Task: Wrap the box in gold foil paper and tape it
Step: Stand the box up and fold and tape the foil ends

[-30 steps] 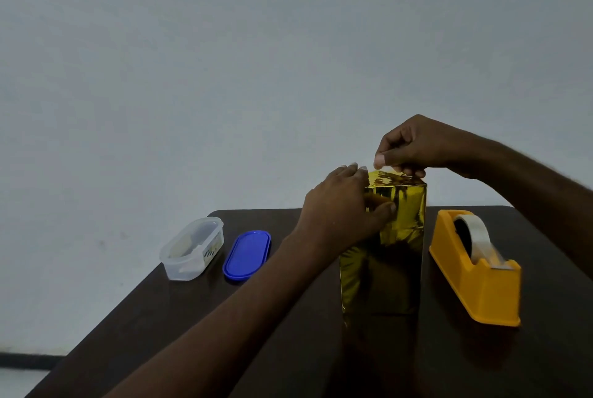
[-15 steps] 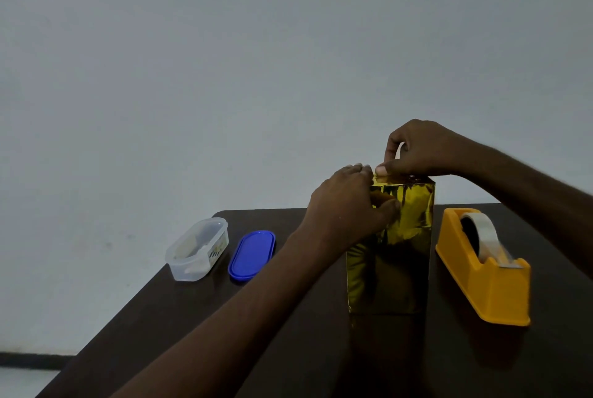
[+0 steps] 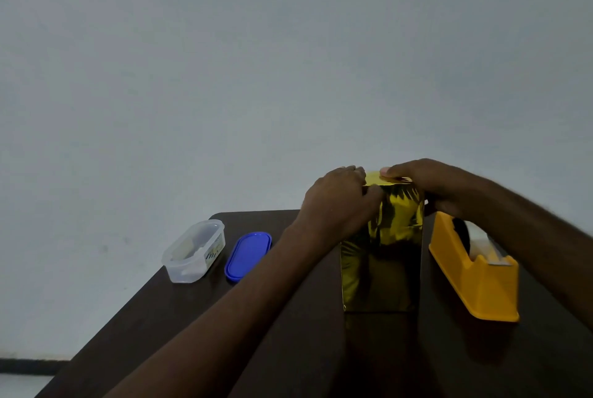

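1. Item: tall upright box wrapped in shiny gold foil paper (image 3: pixel 382 246), standing on the dark brown wooden table (image 3: pixel 192 333) toward its far right part, set back from the far edge

2. My left hand (image 3: pixel 337 208): fingers curled over the box's upper left corner, thumb pressing the foil on the near face; it holds the box and its wrap

3. My right hand (image 3: pixel 430 182): laid across the box's top from the right, fingertips pressing the folded foil flat on the top face; I cannot tell whether a strip of tape lies under them

4. Handling, as I judge it: the box looks light and stiff, and being tall it would tip under a sideways push; the foil is thin, slick and creases readily, so hold by the firm top corners and edges and press rather than drag

5. Stage, as I judge it: the sides look covered and the top fold is being closed

6. Neighbours: yellow plastic tape dispenser with a clear tape roll (image 3: pixel 475 269) just beside the box on the right; blue oval plastic lid (image 3: pixel 247 256) and clear plastic container (image 3: pixel 194 250) well apart near the far left corner

7. Room: open tabletop between lid and box and along the near edge; the right is tight
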A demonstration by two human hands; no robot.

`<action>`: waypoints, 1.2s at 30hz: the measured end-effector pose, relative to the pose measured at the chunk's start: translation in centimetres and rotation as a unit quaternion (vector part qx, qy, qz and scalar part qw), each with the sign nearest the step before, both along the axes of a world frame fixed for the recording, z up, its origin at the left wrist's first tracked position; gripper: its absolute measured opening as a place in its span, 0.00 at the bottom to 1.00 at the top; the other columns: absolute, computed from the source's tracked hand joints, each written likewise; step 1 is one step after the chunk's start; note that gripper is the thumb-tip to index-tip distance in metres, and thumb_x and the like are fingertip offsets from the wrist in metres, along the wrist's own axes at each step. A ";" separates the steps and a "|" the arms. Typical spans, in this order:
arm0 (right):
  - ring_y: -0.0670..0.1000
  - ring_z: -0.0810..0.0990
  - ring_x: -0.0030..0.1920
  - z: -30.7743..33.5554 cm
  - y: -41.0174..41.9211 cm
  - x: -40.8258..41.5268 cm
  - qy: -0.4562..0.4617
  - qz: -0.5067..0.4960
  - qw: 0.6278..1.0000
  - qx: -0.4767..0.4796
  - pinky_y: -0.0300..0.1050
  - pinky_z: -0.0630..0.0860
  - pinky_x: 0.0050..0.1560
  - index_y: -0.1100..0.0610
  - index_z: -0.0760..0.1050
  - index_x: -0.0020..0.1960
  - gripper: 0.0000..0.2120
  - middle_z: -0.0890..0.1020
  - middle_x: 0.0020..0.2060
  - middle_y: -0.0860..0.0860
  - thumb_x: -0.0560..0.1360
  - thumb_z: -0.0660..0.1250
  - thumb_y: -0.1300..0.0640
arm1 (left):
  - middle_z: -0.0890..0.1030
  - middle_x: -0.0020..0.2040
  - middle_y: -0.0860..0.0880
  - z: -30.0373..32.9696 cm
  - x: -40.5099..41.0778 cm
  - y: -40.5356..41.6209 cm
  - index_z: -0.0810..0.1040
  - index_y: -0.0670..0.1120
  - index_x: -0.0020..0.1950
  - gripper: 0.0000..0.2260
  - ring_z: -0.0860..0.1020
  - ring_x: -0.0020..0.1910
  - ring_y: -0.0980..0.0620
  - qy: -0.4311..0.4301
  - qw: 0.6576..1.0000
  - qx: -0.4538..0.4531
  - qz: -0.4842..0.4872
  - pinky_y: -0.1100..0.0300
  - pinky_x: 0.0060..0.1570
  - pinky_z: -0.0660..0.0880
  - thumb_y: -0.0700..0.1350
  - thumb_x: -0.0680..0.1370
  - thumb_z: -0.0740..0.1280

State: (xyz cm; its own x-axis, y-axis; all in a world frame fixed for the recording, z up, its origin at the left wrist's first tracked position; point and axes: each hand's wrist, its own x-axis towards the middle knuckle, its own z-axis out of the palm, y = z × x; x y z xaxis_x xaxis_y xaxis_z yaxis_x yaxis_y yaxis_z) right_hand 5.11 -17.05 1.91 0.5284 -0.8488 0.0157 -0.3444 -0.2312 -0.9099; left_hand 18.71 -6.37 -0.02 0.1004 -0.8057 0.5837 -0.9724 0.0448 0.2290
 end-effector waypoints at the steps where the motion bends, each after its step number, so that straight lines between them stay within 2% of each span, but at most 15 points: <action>1: 0.59 0.82 0.49 -0.1 0.1 0.1 -0.014 -0.004 1.000 -0.004 0.58 0.78 0.55 0.57 0.78 0.54 0.13 0.83 0.51 0.61 0.77 0.68 0.48 | 0.78 0.38 0.48 0.4 0.0 0.1 0.69 0.45 0.36 0.14 0.73 0.37 0.50 0.032 0.999 0.003 -0.001 0.55 0.37 0.67 0.53 0.74 0.54; 3: 0.60 0.82 0.52 -0.3 0.3 0.1 -0.033 -0.009 0.999 -0.003 0.61 0.77 0.59 0.55 0.78 0.53 0.12 0.83 0.51 0.60 0.77 0.68 0.48 | 0.78 0.34 0.47 1.5 0.2 0.0 0.69 0.42 0.32 0.17 0.73 0.33 0.49 0.135 0.991 -0.013 0.001 0.55 0.36 0.69 0.51 0.76 0.57; 4: 0.61 0.82 0.54 -0.4 0.4 0.0 -0.037 -0.009 0.999 -0.002 0.62 0.76 0.60 0.54 0.78 0.52 0.11 0.83 0.51 0.60 0.77 0.68 0.48 | 0.79 0.32 0.48 2.1 0.4 -0.2 0.73 0.39 0.32 0.19 0.75 0.32 0.50 0.190 0.981 -0.029 0.009 0.55 0.37 0.72 0.51 0.77 0.58; 7: 0.60 0.81 0.54 -0.5 0.7 0.1 -0.041 -0.005 0.999 -0.007 0.64 0.74 0.63 0.53 0.78 0.49 0.10 0.84 0.49 0.58 0.77 0.67 0.47 | 0.85 0.39 0.45 3.3 1.5 -1.8 0.83 0.36 0.44 0.21 0.82 0.41 0.49 0.284 0.958 -0.016 0.029 0.53 0.48 0.77 0.54 0.77 0.65; 11: 0.58 0.81 0.53 -0.5 1.0 0.3 -0.052 -0.009 0.998 -0.014 0.63 0.74 0.63 0.52 0.77 0.47 0.08 0.83 0.48 0.57 0.79 0.65 0.48 | 0.81 0.38 0.46 3.2 1.9 -3.5 0.82 0.38 0.47 0.24 0.79 0.36 0.50 0.368 0.926 0.071 0.047 0.60 0.32 0.72 0.60 0.69 0.75; 14: 0.58 0.80 0.53 -0.8 0.9 0.3 -0.065 -0.019 0.998 -0.014 0.64 0.72 0.64 0.51 0.77 0.46 0.07 0.82 0.48 0.56 0.79 0.65 0.49 | 0.79 0.40 0.45 3.2 1.9 -3.9 0.81 0.38 0.50 0.18 0.75 0.34 0.51 0.388 0.916 0.080 0.063 0.61 0.28 0.68 0.52 0.71 0.76; 19: 0.60 0.78 0.57 -0.7 1.0 0.6 -0.073 -0.046 0.996 -0.003 0.61 0.76 0.61 0.58 0.75 0.63 0.17 0.80 0.55 0.60 0.79 0.65 0.49 | 0.78 0.35 0.47 3.6 2.1 -3.3 0.80 0.38 0.43 0.08 0.75 0.32 0.52 0.419 0.903 0.084 0.051 0.60 0.32 0.72 0.43 0.75 0.72; 21: 0.60 0.78 0.58 -0.7 1.1 0.6 -0.073 -0.047 0.996 -0.004 0.62 0.75 0.62 0.57 0.75 0.62 0.16 0.79 0.56 0.60 0.79 0.64 0.50 | 0.80 0.39 0.44 3.7 2.4 -3.2 0.83 0.37 0.49 0.07 0.76 0.33 0.52 0.439 0.894 0.085 0.030 0.61 0.32 0.72 0.41 0.75 0.70; 23: 0.60 0.78 0.58 -0.7 1.1 0.6 -0.067 -0.045 0.997 -0.010 0.63 0.74 0.62 0.57 0.75 0.62 0.15 0.80 0.56 0.60 0.80 0.64 0.50 | 0.83 0.45 0.44 3.9 2.3 -2.9 0.84 0.41 0.51 0.10 0.78 0.37 0.50 0.458 0.885 0.086 0.002 0.58 0.36 0.74 0.46 0.75 0.71; 25: 0.60 0.79 0.57 -0.7 1.2 0.7 -0.061 -0.048 0.997 -0.018 0.62 0.75 0.62 0.59 0.75 0.63 0.17 0.80 0.55 0.60 0.80 0.63 0.50 | 0.83 0.45 0.45 3.9 1.9 -3.0 0.85 0.43 0.49 0.15 0.80 0.40 0.48 0.439 0.894 0.092 0.002 0.57 0.38 0.75 0.54 0.73 0.73; 26: 0.60 0.79 0.57 -0.7 1.2 0.7 -0.058 -0.050 0.997 -0.024 0.62 0.75 0.62 0.60 0.74 0.63 0.17 0.80 0.55 0.60 0.80 0.63 0.50 | 0.83 0.44 0.46 3.8 1.8 -3.1 0.85 0.42 0.48 0.17 0.80 0.40 0.48 0.419 0.903 0.095 0.009 0.57 0.36 0.74 0.55 0.71 0.75; 29: 0.61 0.78 0.58 -0.7 1.1 0.9 -0.052 -0.057 0.996 -0.035 0.62 0.74 0.63 0.62 0.74 0.63 0.18 0.79 0.56 0.61 0.80 0.63 0.50 | 0.80 0.41 0.47 3.8 1.9 -2.9 0.84 0.42 0.47 0.11 0.77 0.39 0.51 0.410 0.906 0.104 0.007 0.59 0.34 0.72 0.48 0.72 0.76; 33: 0.61 0.77 0.59 -0.7 1.0 1.0 -0.058 -0.067 0.995 -0.036 0.62 0.73 0.64 0.61 0.75 0.63 0.17 0.79 0.58 0.61 0.80 0.62 0.50 | 0.78 0.42 0.44 4.3 2.5 -2.3 0.81 0.43 0.42 0.05 0.77 0.42 0.47 0.432 0.891 0.142 -0.005 0.51 0.49 0.79 0.43 0.77 0.71; 34: 0.61 0.77 0.59 -0.7 1.0 1.0 -0.057 -0.066 0.995 -0.040 0.62 0.73 0.64 0.60 0.75 0.61 0.16 0.79 0.58 0.61 0.81 0.62 0.51 | 0.78 0.42 0.44 4.4 2.5 -2.2 0.81 0.43 0.42 0.05 0.76 0.42 0.48 0.435 0.888 0.145 -0.004 0.53 0.47 0.79 0.42 0.78 0.70; 36: 0.60 0.77 0.59 -0.7 1.0 1.0 -0.055 -0.067 0.995 -0.045 0.62 0.74 0.63 0.60 0.75 0.61 0.15 0.79 0.57 0.61 0.81 0.61 0.51 | 0.79 0.42 0.44 4.5 2.5 -2.1 0.82 0.40 0.50 0.08 0.77 0.39 0.49 0.437 0.888 0.140 0.002 0.57 0.39 0.78 0.45 0.78 0.69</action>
